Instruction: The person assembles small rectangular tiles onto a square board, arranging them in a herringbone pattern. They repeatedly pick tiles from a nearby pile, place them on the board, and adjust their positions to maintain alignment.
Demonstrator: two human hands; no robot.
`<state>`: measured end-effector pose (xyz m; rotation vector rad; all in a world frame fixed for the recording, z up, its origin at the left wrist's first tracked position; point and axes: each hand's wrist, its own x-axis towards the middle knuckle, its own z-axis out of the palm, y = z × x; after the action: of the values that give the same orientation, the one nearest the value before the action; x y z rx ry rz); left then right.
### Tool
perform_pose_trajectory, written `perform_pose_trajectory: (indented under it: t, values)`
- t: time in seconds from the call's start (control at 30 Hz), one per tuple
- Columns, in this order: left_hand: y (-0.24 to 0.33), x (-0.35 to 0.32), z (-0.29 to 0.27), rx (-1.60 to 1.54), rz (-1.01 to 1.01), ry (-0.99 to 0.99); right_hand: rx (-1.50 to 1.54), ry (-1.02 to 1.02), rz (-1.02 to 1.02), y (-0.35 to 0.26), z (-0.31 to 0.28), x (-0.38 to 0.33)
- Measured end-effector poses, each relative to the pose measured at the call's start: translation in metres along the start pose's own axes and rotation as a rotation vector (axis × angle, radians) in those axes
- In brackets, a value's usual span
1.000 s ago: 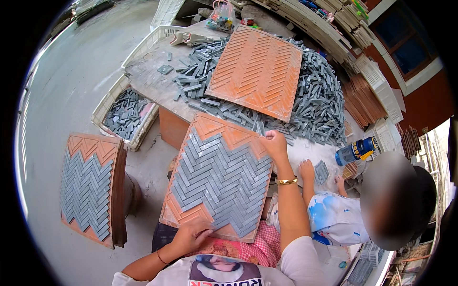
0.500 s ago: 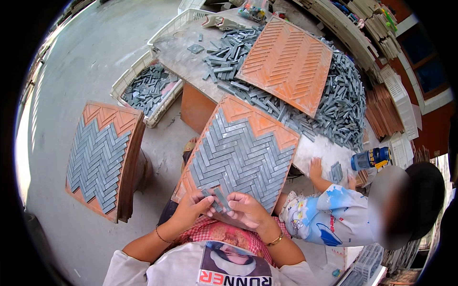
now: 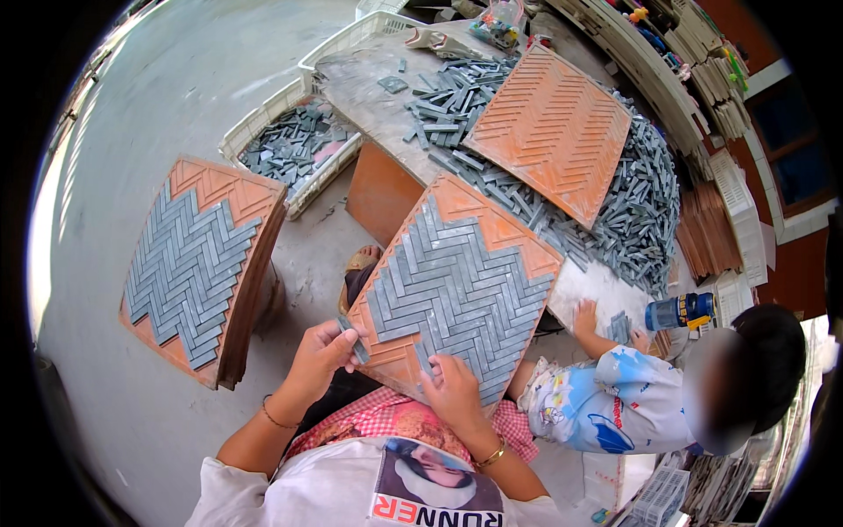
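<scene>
An orange mould tray [image 3: 399, 373] lies across my lap, mostly filled with grey strip tiles [image 3: 461, 281] in a herringbone pattern. Bare orange grooves show along its far edge and at its near left corner. My left hand [image 3: 320, 358] pinches a short grey strip tile [image 3: 354, 341] between thumb and fingers, just off the tray's left edge. Over the tray's near edge, my right hand [image 3: 452, 388] grips another strip tile [image 3: 423, 356], whose tip points at the bare corner.
At left stands a stack of filled trays [image 3: 233, 303]. Ahead, a table [image 3: 360, 101] bears a heap of loose tiles [image 3: 637, 189] with an unfilled tray [image 3: 553, 132] on top. A white crate [image 3: 233, 140] holds more tiles. A person [image 3: 615, 395] reaches onto the table near a blue bottle [image 3: 680, 312].
My hands have moved apart, each with a tile; they were close together before. The left went left and slightly up, the right slightly down. The whole view has shifted a little.
</scene>
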<state>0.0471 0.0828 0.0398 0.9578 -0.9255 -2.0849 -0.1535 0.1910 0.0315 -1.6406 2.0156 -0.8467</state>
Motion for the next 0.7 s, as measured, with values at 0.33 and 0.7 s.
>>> perform_pose_trajectory:
  t: [0.33,0.7]
  values:
    - [-0.008,0.003,-0.001,-0.002,-0.018,-0.047,-0.184,-0.072,-0.035,-0.001,0.003,0.009]
    - [-0.009,0.002,0.006,0.036,-0.035,-0.074,-0.167,-0.072,0.036,0.000,-0.001,0.028]
